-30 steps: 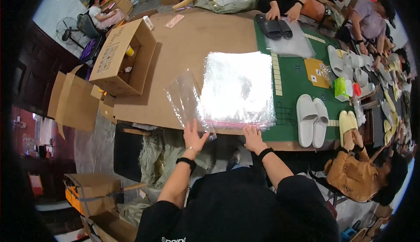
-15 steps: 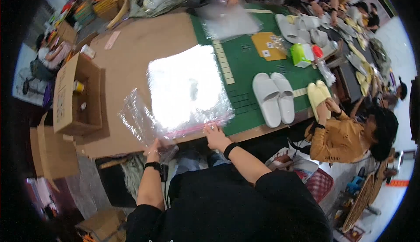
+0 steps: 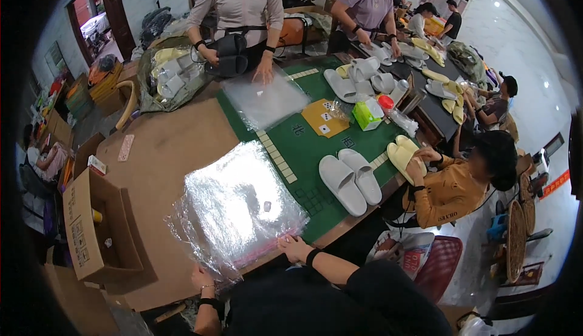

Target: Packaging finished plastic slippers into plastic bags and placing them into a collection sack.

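A shiny stack of clear plastic bags [image 3: 234,193] lies at the table's near edge, a pink strip along its near side. My left hand [image 3: 203,278] is closed on the near left edge of a loose, crumpled clear plastic bag [image 3: 193,239]. At the stack's near right corner, by the pink strip, my right hand [image 3: 296,249] rests with its fingers stretched out. To the right of the bags a pair of light grey slippers [image 3: 350,181] lies on the green mat [image 3: 297,193].
An open cardboard box [image 3: 100,227] stands on the left. Across the table a person holds black slippers [image 3: 231,55] beside more clear bags [image 3: 267,102]. On the right, a person in an orange top handles yellow slippers [image 3: 404,157]. A green tissue box [image 3: 367,114] stands nearby.
The view has tilted up, so the table sits lower and more of the room shows. My left hand stays at the loose bag, my right at the stack's corner. The person opposite has lifted the black slippers.
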`<state>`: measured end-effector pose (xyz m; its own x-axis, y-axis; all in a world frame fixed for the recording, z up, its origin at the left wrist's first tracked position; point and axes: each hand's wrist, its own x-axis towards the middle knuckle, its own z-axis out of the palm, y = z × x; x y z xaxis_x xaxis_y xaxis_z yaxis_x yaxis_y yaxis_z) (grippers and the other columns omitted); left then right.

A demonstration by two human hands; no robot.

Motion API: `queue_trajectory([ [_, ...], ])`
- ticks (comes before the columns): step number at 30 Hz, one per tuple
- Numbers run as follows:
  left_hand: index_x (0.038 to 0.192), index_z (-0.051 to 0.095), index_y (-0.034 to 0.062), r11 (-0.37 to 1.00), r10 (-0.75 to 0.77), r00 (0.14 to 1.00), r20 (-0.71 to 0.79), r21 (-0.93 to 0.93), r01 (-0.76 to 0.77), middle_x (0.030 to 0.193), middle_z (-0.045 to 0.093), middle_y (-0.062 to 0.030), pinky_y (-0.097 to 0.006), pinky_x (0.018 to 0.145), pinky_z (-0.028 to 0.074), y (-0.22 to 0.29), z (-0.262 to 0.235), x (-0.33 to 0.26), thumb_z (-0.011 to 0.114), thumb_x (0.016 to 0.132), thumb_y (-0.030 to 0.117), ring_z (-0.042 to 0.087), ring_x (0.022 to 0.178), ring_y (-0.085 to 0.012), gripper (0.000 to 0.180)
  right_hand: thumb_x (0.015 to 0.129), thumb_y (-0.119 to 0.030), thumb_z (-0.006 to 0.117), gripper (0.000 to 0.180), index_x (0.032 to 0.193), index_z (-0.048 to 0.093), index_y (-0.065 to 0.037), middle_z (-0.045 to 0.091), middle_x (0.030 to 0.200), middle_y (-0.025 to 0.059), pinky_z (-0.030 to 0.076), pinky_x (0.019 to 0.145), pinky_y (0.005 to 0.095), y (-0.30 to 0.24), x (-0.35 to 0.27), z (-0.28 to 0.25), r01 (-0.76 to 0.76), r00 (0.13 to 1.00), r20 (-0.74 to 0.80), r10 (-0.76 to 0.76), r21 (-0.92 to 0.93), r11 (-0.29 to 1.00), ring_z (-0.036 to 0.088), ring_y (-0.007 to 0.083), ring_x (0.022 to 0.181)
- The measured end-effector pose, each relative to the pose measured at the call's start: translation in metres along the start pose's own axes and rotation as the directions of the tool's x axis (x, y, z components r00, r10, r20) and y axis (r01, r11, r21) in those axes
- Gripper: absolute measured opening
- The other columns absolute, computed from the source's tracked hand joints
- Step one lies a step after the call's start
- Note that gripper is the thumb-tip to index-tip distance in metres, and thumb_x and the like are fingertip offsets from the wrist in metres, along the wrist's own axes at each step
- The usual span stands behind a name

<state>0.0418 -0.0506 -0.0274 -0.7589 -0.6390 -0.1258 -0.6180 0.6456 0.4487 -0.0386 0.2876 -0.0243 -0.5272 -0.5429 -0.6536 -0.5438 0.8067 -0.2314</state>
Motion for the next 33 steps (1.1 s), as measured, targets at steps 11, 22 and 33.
queue_trajectory([
  [11, 0.109, 0.056, -0.0029, 0.754, 0.388, 0.920, 0.056, -0.594, -0.282, 0.109, 0.057, -0.0192, -0.033, 0.094, 0.037, 0.129, -0.020, 0.028, 0.049, 0.087, 0.012, 0.051, 0.107, -0.0275, 0.027, 0.078, -0.017, 0.049, 0.058, 0.133, 0.031, -0.015, 0.024, 0.141, 0.0035, 0.023, 0.097, 0.0573, 0.008, 0.007, 0.006, -0.069, 0.995, -0.071, 0.065, -0.055, 0.996, 0.020, 0.0294, 0.131],
  [22, 0.096, 0.065, 0.0062, 0.850, 0.523, 0.789, 0.323, -0.139, -0.507, 0.110, 0.056, -0.0162, -0.038, 0.090, 0.039, 0.249, 0.074, -0.006, 0.053, 0.080, 0.020, 0.047, 0.108, -0.0325, 0.024, 0.079, -0.015, 0.049, 0.055, 0.132, 0.036, -0.016, 0.031, 0.137, 0.0041, 0.019, 0.101, 0.0564, 0.011, 0.002, -0.015, -0.061, 0.987, 0.150, 0.062, -0.014, 0.998, 0.012, 0.0283, 0.133],
  [33, 0.078, 0.059, 0.0026, 0.768, 0.630, 0.771, 0.091, -0.219, -0.602, 0.080, 0.057, -0.0150, -0.042, 0.075, 0.042, 0.218, 0.165, 0.023, 0.058, 0.063, 0.014, 0.051, 0.085, -0.0346, 0.019, 0.076, -0.028, 0.054, 0.034, 0.101, 0.060, -0.005, 0.059, 0.100, 0.0182, 0.043, 0.082, 0.0453, 0.022, 0.009, -0.033, 0.172, 0.983, -0.124, -0.134, 0.389, 0.905, 0.054, 0.0371, 0.095],
])
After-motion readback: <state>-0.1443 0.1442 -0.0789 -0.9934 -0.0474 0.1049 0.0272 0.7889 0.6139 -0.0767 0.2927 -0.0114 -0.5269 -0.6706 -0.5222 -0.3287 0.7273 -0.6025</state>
